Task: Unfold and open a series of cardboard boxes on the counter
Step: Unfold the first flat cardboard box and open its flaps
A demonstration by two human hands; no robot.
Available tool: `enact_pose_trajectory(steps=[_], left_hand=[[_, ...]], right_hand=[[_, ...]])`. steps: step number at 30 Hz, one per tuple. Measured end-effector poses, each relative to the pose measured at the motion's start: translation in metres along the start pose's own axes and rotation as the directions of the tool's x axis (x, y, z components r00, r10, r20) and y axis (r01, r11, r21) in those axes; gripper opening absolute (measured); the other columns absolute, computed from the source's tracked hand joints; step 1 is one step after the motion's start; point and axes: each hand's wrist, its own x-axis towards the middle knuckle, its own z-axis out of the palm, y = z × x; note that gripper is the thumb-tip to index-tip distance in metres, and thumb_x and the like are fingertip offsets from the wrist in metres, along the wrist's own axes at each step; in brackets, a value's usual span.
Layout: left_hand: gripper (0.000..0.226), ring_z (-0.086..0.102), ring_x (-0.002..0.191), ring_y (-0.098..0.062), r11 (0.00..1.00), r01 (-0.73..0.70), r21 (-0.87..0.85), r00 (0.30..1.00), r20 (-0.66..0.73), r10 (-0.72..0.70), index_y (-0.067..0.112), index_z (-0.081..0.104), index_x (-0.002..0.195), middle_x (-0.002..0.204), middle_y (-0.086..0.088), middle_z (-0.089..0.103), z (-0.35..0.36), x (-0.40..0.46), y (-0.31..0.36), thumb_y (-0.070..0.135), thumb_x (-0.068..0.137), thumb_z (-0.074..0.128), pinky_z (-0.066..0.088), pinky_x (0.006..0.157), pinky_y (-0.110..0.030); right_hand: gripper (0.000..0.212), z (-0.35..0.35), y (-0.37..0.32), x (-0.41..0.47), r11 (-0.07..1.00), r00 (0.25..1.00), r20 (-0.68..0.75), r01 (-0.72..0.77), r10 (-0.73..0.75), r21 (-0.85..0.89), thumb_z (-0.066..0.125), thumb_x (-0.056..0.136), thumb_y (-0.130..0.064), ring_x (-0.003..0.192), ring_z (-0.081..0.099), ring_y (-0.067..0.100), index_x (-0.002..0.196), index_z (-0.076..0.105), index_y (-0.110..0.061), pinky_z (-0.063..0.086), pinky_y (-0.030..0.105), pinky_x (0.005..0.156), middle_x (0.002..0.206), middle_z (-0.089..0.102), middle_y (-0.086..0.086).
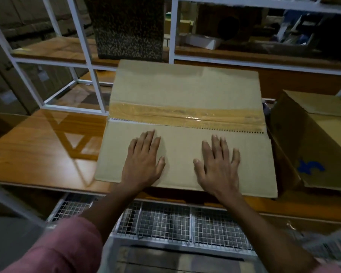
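Boxes (185,107) — two on counter (37,150); both hands flat on nearer.

A flattened box (185,107) is laid on the wooden counter (37,154), its near edge overhanging; a second box (313,138) is set just right.
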Motion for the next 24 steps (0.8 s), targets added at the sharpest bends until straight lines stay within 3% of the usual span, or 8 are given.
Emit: enact_pose_trajectory(steps=[3, 10, 24], left_hand=[[0.077, -0.003, 0.156, -0.028, 0.999, -0.015, 0.035, 0.999, 0.037, 0.013, 0.013, 0.011, 0.161, 0.169, -0.011, -0.003, 0.005, -0.015, 0.004, 0.054, 0.098, 0.028, 0.011, 0.122, -0.057], [0.084, -0.014, 0.154, -0.033, 0.995, 0.008, 0.099, 0.995, 0.099, -0.018, 0.017, -0.007, 0.161, 0.168, -0.01, -0.017, 0.022, -0.005, 0.005, 0.066, 0.099, 0.022, 0.002, 0.111, -0.077], [0.086, -0.012, 0.153, -0.04, 0.997, 0.02, 0.078, 0.997, 0.069, -0.025, 0.017, -0.006, 0.161, 0.168, -0.011, -0.015, 0.075, 0.061, -0.024, 0.069, 0.098, 0.022, 0.006, 0.106, -0.081]], right_hand=[[0.071, 0.008, 0.003, -0.016, 1.0, 1.0, -0.017, 0.016, -0.016, -0.015, 0.031, 0.098, -0.058, 0.154, -0.005, 0.028, 0.158, 0.019, -0.024, 0.004, 0.063, 0.118, 0.168, -0.006, 0.007], [0.074, 0.029, 0.006, -0.007, 0.997, 0.998, -0.012, 0.056, -0.056, -0.047, 0.03, 0.1, -0.054, 0.153, -0.01, 0.033, 0.16, 0.007, -0.018, 0.002, 0.069, 0.116, 0.167, -0.012, 0.009], [0.076, 0.071, 0.007, 0.064, 0.991, 0.998, 0.005, 0.066, -0.066, -0.12, 0.025, 0.101, -0.055, 0.152, -0.013, 0.037, 0.159, -0.003, -0.014, -0.001, 0.072, 0.114, 0.166, -0.016, 0.013]])
